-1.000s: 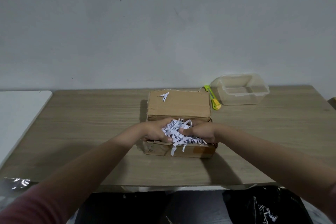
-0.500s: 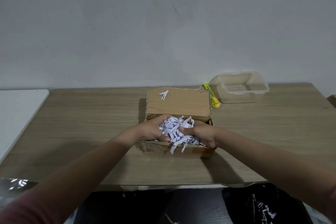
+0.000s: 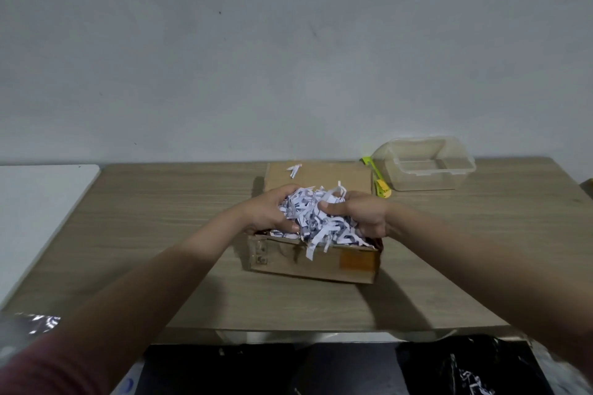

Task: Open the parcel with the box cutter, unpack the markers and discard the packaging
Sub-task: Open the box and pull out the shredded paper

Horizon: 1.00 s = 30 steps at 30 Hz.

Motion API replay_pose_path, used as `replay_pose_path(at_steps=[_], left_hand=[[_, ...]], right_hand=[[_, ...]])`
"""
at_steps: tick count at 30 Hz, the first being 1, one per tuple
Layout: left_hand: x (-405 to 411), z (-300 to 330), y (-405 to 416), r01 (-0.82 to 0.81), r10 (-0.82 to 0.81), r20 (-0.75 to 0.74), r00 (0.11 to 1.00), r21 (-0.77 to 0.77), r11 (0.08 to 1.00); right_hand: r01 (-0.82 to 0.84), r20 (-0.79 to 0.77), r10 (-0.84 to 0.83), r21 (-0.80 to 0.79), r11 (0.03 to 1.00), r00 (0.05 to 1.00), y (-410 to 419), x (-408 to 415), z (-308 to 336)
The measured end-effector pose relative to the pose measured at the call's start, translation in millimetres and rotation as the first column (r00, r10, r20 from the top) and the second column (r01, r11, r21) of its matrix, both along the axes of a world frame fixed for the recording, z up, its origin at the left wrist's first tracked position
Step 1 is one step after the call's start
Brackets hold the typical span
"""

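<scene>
Open cardboard parcel point(image 3: 316, 261) at mid-bench point(image 3: 154, 234), far flap point(image 3: 321, 175) folded back flat with a couple of stray paper strips point(image 3: 294, 169) on it. Left hand point(image 3: 268, 213) and right hand point(image 3: 364, 216) cupped from either side around a heap of shredded paper point(image 3: 316, 218), each grip curled on the wad and holding it just above the parcel, loose strips dangling over the near wall. Markers not visible. Yellow-green box cutter point(image 3: 378, 181) at far right, just beside the flap, touching a clear plastic tub point(image 3: 423, 163). Black bag point(image 3: 465, 365) below the near edge.
</scene>
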<state>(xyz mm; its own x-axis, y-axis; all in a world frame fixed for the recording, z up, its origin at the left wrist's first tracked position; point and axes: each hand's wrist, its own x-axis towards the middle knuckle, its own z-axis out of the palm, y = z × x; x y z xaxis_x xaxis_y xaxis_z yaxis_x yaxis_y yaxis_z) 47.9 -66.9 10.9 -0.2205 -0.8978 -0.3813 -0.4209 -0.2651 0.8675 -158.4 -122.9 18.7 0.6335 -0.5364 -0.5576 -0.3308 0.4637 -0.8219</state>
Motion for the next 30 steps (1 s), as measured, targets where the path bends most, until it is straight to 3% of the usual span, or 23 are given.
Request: replay_pose_path(at_steps=[5,24,30], left_hand=[[6.1,16.8,-5.5,-0.055,0.056,-0.092,0.994,0.016,0.998],[-15.7,59.9,-27.2,-0.007,0.004,-0.062,0.998,-0.035,0.999],[-15.5,49.6,-30.3,0.017,-0.017,-0.018,1.0,-0.007,1.0]], right_hand=[[-0.054,-0.031,0.052,-0.06,0.997,0.998,-7.4,7.3,24.6],[0.085,-0.057,-0.096,-0.161,0.983,0.994,-18.5,0.6,55.6],[0.151,-0.032,-0.155,-0.111,0.982,0.987,-15.9,-1.6,41.7]])
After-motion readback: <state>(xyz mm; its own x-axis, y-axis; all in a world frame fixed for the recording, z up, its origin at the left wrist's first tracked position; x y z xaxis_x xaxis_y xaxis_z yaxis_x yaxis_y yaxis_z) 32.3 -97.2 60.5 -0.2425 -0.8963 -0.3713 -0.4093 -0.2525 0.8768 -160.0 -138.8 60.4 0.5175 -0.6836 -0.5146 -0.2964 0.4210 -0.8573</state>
